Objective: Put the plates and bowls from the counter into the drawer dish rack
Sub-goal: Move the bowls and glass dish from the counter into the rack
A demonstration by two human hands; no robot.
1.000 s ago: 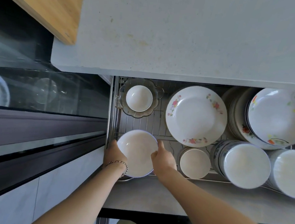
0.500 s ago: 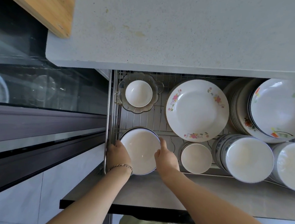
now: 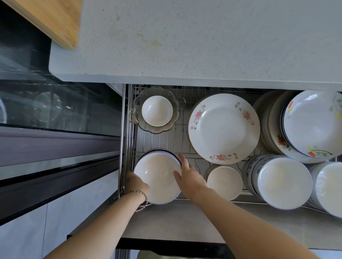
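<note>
- Two hands clasp a white bowl (image 3: 157, 176) at the drawer rack's (image 3: 127, 138) near-left corner: left hand (image 3: 137, 183) and right hand (image 3: 190, 176), fingers curled on opposite rims.
- Bowl mouth faces up.
- Beyond, surface (image 3: 214, 36).

Bright, even daylight with soft, faint shadows. Glare washes out the white bowl stacks (image 3: 284, 181) at lower right (surface detail lost). Reflections veil the dark glass panel (image 3: 51, 103). Wide-angle curvature bends the edges; corners slightly soft.
</note>
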